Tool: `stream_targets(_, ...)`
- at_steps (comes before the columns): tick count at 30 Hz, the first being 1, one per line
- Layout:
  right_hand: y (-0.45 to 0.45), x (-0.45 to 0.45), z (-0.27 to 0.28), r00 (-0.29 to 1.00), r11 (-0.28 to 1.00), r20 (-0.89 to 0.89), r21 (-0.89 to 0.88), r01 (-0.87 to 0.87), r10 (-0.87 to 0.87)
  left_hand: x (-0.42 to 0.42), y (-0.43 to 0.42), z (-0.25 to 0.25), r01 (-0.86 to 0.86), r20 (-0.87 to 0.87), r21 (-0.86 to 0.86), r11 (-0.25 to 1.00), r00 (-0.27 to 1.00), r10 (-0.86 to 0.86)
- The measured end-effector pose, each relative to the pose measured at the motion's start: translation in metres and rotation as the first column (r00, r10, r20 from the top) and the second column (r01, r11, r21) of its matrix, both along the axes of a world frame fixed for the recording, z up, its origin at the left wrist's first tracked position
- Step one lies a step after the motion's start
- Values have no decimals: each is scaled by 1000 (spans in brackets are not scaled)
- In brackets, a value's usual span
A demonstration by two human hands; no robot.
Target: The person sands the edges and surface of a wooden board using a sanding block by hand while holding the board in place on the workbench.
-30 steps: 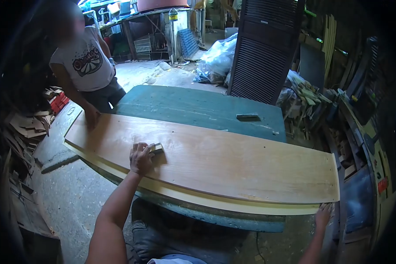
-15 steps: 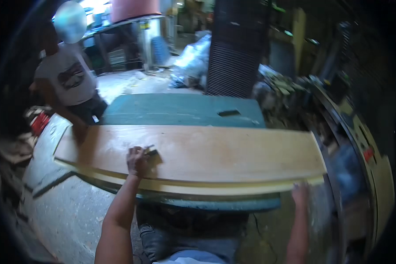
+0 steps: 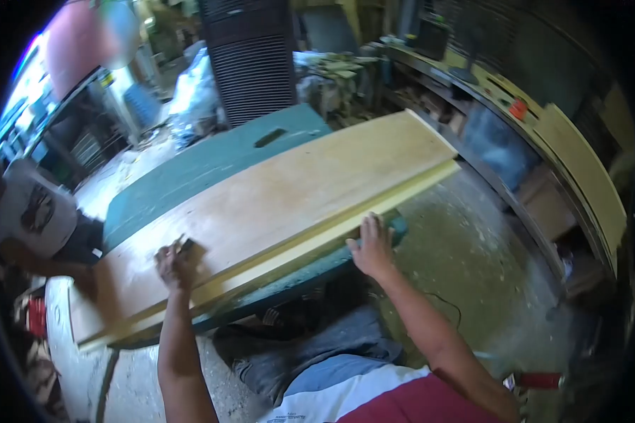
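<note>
In the head view, a small block [image 3: 185,244] is gripped by the fingers of the left hand [image 3: 172,268] on the wooden panel [image 3: 282,190], towards its left end; the fingers of the right hand [image 3: 374,248] are spread, held at the panel's near edge; the panel is supported by the green tabletop [image 3: 169,182], where a dark flat piece [image 3: 269,137] is also seen; a co-worker [image 3: 39,211] is positioned by the left end.
</note>
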State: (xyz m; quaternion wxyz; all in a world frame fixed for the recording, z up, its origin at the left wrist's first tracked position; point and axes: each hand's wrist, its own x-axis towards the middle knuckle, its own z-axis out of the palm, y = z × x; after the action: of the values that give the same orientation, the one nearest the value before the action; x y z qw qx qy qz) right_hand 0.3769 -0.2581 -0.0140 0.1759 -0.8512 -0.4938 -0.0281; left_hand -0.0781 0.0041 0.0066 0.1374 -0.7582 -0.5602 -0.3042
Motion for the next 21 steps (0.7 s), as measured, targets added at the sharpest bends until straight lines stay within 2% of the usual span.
stream_targets(2, 2, -3, 7, 1000, 999, -19, -31, 19, -20, 6, -4, 14, -13, -6, -34, 999, 1000, 13)
stream_targets(4, 0, -8, 17, 1000, 998, 0, -65, 27, -27, 11, -1, 17, 46, 77, -104, 993, 996, -38)
stream_targets(5, 3, -10, 17, 1000, 998, 3, -56, -7, 8, 26, -13, 31, 113, 84, -79, 990, 991, -106)
stream_targets(7, 3, -16, 12, 988, 978, -43, 157, -140, 148, 64, -41, 51, 283, 119, -41, 958, 954, -277)
stream_targets(8, 3, -26, 19, 986, 978, -50, 138, -153, 162, 81, -55, 52, 383, 151, -29, 923, 915, -375)
stream_targets(10, 11, -58, 51, 892, 830, -91, 419, -368, 442, 116, -85, 61, 523, 121, -16, 852, 847, -518)
stream_targets(12, 20, -83, 72, 810, 731, 22, 419, -539, 586, 143, -107, 60, 565, 86, -58, 823, 824, -560)
stream_targets(13, 28, -91, 74, 818, 741, 17, 413, -530, 575, 157, -116, 58, 592, 117, -94, 801, 805, -581)
stream_targets(15, 41, -101, 71, 718, 636, 96, 395, -663, 689, 176, -125, 44, 611, 135, -115, 783, 790, -598)
stream_targets(18, 58, -98, 35, 730, 660, 168, 332, -675, 662, 185, -130, 22, 597, 102, -155, 787, 802, -588)
stream_targets(19, 60, -98, 25, 740, 676, 93, 346, -651, 666, 184, -134, 19, 578, 120, -195, 792, 816, -565)
stream_targets(21, 64, -94, 13, 725, 650, 107, 367, -665, 681, 181, -138, 17, 557, 134, -238, 796, 830, -541)
